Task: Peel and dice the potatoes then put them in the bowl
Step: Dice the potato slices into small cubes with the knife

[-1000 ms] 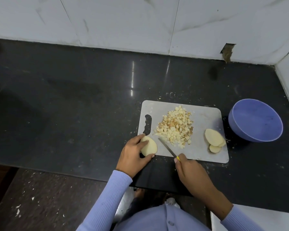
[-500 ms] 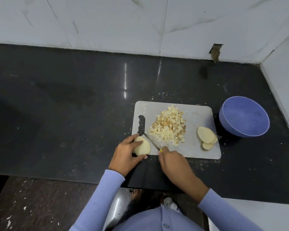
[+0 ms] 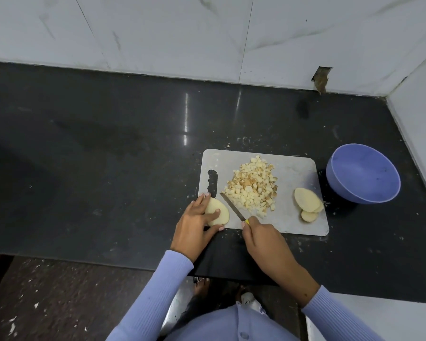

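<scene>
1. Step in hand: dicing. The peeling appears done, since every potato piece in view shows pale flesh.
2. The left hand (image 3: 194, 223) holds a potato half (image 3: 219, 212) against the near left corner of the cutting board (image 3: 295, 173), fingers across its top and left side, thumb at its near edge.
3. The right hand (image 3: 261, 236) grips the knife (image 3: 233, 207) by its yellow handle, fingers curled fully round it. The blade lies just right of the left fingertips, beside the potato half; whether it touches the potato cannot be told.
4. A pile of diced potato (image 3: 252, 185) lies on the board beyond the blade. Several potato slices (image 3: 306, 201) lie well right of the right hand.
5. The bowl (image 3: 363, 173) stands off the board's right edge, apparently holding nothing.
6. Next move, as judged: bring the blade onto the potato half and slice downward, left fingertips tucked clear of the edge.
7. Surface: a dark polished counter (image 3: 108, 143) flecked with scraps.
8. Room: white marbled wall tiles (image 3: 158, 33) meet at a corner on the right; one tile has a chipped gap at its base.
</scene>
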Action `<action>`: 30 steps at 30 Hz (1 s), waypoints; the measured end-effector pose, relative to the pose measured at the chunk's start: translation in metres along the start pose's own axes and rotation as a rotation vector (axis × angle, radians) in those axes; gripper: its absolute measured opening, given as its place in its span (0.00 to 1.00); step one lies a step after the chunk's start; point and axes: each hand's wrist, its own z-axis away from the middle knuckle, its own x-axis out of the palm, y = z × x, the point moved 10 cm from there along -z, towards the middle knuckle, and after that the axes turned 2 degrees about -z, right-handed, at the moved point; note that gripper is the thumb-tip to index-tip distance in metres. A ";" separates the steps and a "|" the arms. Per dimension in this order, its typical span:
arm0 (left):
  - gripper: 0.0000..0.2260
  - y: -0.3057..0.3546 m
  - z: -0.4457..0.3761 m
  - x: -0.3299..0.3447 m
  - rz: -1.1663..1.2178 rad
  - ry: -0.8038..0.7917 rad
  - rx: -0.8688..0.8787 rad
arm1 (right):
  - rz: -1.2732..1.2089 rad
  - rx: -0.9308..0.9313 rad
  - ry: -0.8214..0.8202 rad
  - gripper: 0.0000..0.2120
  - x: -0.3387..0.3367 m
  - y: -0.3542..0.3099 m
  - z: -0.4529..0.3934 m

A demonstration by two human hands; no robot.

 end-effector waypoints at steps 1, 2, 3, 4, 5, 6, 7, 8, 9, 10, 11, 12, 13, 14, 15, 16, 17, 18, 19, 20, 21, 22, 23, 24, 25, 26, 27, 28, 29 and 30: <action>0.13 0.001 0.002 0.000 -0.041 0.020 0.004 | 0.008 -0.007 0.001 0.12 0.001 -0.003 -0.001; 0.12 0.003 0.003 -0.001 -0.075 0.036 0.006 | 0.021 -0.013 0.002 0.12 0.002 -0.005 -0.002; 0.11 0.005 0.004 -0.001 -0.105 0.049 0.009 | 0.038 -0.015 -0.001 0.12 0.004 -0.008 -0.004; 0.11 0.008 0.005 -0.001 -0.131 0.059 0.013 | 0.057 -0.013 -0.006 0.13 0.006 -0.009 -0.005; 0.11 0.010 0.006 0.000 -0.153 0.065 0.014 | 0.073 -0.008 -0.012 0.14 0.008 -0.010 -0.006; 0.11 0.012 0.006 0.001 -0.168 0.067 0.017 | 0.085 0.001 -0.018 0.15 0.009 -0.009 -0.007; 0.11 0.013 0.006 0.002 -0.177 0.069 0.017 | 0.096 0.011 -0.023 0.15 0.010 -0.009 -0.007; 0.11 0.013 0.006 0.003 -0.180 0.071 0.013 | 0.108 0.019 -0.029 0.15 0.011 -0.009 -0.007; 0.11 0.012 0.006 0.003 -0.178 0.072 0.007 | 0.121 0.021 -0.036 0.15 0.013 -0.010 -0.007; 0.10 0.011 0.007 0.002 -0.176 0.074 0.001 | 0.137 0.020 -0.045 0.15 0.014 -0.011 -0.008; 0.10 0.010 0.006 0.002 -0.176 0.076 -0.002 | 0.156 0.017 -0.054 0.15 0.016 -0.013 -0.008; 0.10 0.010 0.006 0.001 -0.181 0.079 -0.005 | 0.172 0.016 -0.064 0.15 0.018 -0.014 -0.009; 0.10 0.011 0.006 0.001 -0.188 0.081 -0.008 | 0.186 0.019 -0.073 0.15 0.019 -0.014 -0.009; 0.10 0.012 0.005 0.001 -0.194 0.083 -0.009 | 0.199 0.027 -0.085 0.15 0.021 -0.014 -0.008; 0.10 0.013 0.005 0.001 -0.201 0.086 -0.010 | 0.213 0.041 -0.100 0.15 0.023 -0.011 -0.005; 0.10 0.013 0.006 0.001 -0.205 0.090 -0.012 | 0.226 0.059 -0.116 0.15 0.024 -0.007 0.000; 0.09 0.013 0.006 0.000 -0.205 0.093 -0.016 | 0.240 0.077 -0.132 0.15 0.025 -0.003 0.007; 0.09 0.013 0.006 0.000 -0.205 0.094 -0.018 | 0.256 0.090 -0.148 0.15 0.027 0.002 0.015; 0.09 0.012 0.006 0.001 -0.207 0.092 -0.018 | 0.270 0.098 -0.163 0.14 0.029 0.006 0.024; 0.08 0.012 0.006 0.001 -0.206 0.090 -0.017 | 0.274 0.104 -0.176 0.13 0.031 0.010 0.032; 0.08 0.011 0.006 0.001 -0.198 0.087 -0.018 | 0.263 0.110 -0.186 0.11 0.032 0.013 0.037; 0.07 0.009 0.006 0.001 -0.184 0.081 -0.022 | 0.243 0.119 -0.192 0.11 0.032 0.017 0.040; 0.07 0.007 0.006 0.001 -0.171 0.071 -0.026 | 0.219 0.129 -0.192 0.11 0.032 0.019 0.041; 0.07 0.006 0.006 0.001 -0.163 0.065 -0.028 | 0.192 0.136 -0.186 0.11 0.030 0.022 0.040; 0.07 0.005 0.006 0.001 -0.163 0.061 -0.026 | 0.162 0.140 -0.176 0.12 0.026 0.024 0.040; 0.07 0.005 0.006 0.001 -0.168 0.061 -0.021 | 0.133 0.138 -0.160 0.13 0.021 0.025 0.039; 0.07 0.006 0.006 0.001 -0.175 0.062 -0.016 | 0.107 0.133 -0.137 0.13 0.016 0.024 0.038; 0.07 0.007 0.006 0.000 -0.179 0.069 -0.010 | 0.086 0.123 -0.107 0.14 0.010 0.022 0.036; 0.06 0.008 0.005 0.000 -0.177 0.077 -0.008 | 0.065 0.111 -0.075 0.14 0.005 0.018 0.034; 0.05 0.008 0.005 -0.001 -0.171 0.082 -0.009 | 0.044 0.100 -0.048 0.14 0.001 0.014 0.030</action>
